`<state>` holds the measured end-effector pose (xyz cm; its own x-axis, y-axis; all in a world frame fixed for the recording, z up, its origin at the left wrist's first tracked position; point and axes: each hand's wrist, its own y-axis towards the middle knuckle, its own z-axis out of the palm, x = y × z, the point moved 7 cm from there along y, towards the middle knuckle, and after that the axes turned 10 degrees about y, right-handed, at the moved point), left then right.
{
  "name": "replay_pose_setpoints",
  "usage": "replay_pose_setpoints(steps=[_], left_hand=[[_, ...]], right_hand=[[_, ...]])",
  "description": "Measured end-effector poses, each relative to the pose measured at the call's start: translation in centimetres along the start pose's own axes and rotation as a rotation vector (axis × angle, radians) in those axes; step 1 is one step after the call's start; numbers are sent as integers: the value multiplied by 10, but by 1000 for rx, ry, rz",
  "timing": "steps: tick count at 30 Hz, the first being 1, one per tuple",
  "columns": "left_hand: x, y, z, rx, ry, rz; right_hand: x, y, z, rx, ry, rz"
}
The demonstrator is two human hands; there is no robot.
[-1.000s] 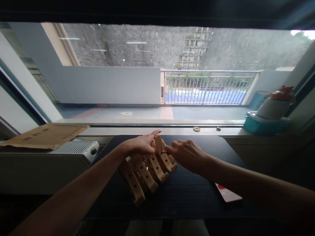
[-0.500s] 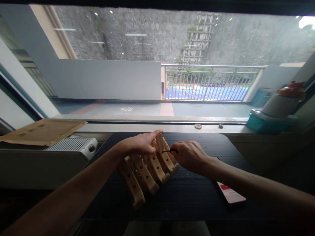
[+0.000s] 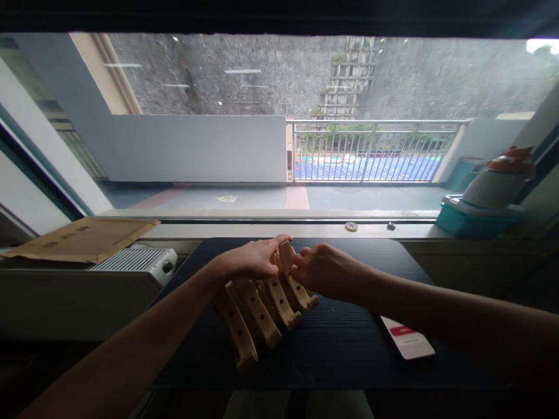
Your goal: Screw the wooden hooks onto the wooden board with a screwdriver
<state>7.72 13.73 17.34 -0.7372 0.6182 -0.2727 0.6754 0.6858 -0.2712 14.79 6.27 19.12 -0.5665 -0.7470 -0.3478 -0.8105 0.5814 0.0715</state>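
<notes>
A wooden frame with several curved, holed slats lies tilted on the black table. My left hand grips its far end, the thumb over the near side and the fingers stretched across the top. My right hand is closed against the rightmost slat, fingertips at its upper part. The thin dark tool seen in this hand a moment ago is hidden now behind the curled fingers.
A phone-like pale slab with a red patch lies right of the frame. The windowsill holds a small round roll, a tiny dark object and a teal box. A brown envelope rests on the radiator at left.
My right hand has moved left and turned, coming up against the rightmost slat; the thin tool no longer shows. My left hand keeps its grip. The view has shifted slightly.
</notes>
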Motion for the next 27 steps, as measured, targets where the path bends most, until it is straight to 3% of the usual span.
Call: replay_pose_setpoints(steps=[4, 10, 13, 17, 24, 27], left_hand=[[4, 3, 1, 11, 19, 1], [7, 9, 2, 7, 90, 10], [7, 8, 1, -14, 88, 10], [6, 3, 0, -7, 38, -3], [3, 0, 1, 24, -19, -6], [6, 1, 1, 18, -1, -14]], right_hand=[[-8, -3, 11, 6, 119, 35], [-33, -25, 33, -26, 472, 566], [-34, -30, 34, -18, 483, 691], [-27, -22, 24, 61, 389, 580], [2, -5, 2, 16, 85, 78], [2, -4, 6, -3, 116, 36]])
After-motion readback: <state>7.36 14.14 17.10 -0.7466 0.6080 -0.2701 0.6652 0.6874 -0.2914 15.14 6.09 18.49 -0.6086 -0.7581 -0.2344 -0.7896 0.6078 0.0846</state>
